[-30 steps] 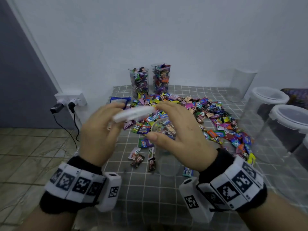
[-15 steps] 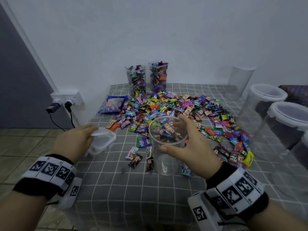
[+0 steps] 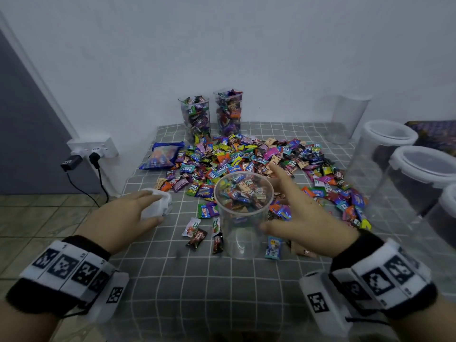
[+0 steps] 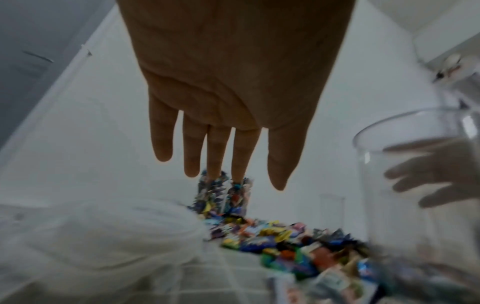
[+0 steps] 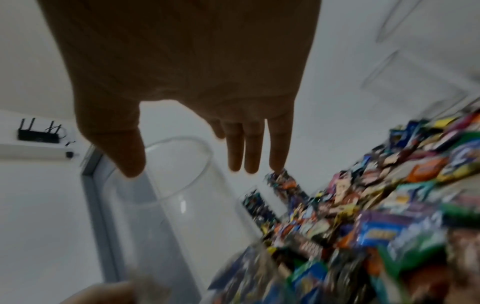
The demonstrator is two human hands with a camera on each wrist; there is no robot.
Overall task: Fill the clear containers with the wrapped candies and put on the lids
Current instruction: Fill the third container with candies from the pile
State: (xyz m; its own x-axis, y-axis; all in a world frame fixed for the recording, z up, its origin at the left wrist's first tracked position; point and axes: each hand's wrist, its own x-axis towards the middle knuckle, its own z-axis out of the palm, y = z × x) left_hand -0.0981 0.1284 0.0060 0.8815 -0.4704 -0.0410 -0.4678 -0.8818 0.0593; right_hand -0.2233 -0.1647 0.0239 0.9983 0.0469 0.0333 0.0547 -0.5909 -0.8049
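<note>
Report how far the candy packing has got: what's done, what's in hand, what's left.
Done: two containers by the wall look full of candy, though no lids show on them.
In hand: the open container in front looks empty; its lid lies on the cloth under the open left hand, and the open right hand is beside the container.
Left: the candy pile, more empty containers at right, and lids.

Left hand [image 3: 123, 217]: palm down, fingers straight and loosely spread.
Right hand [image 3: 304, 219]: open wide, thumb apart from the straight fingers.
Wrists: both wear marker bands.
</note>
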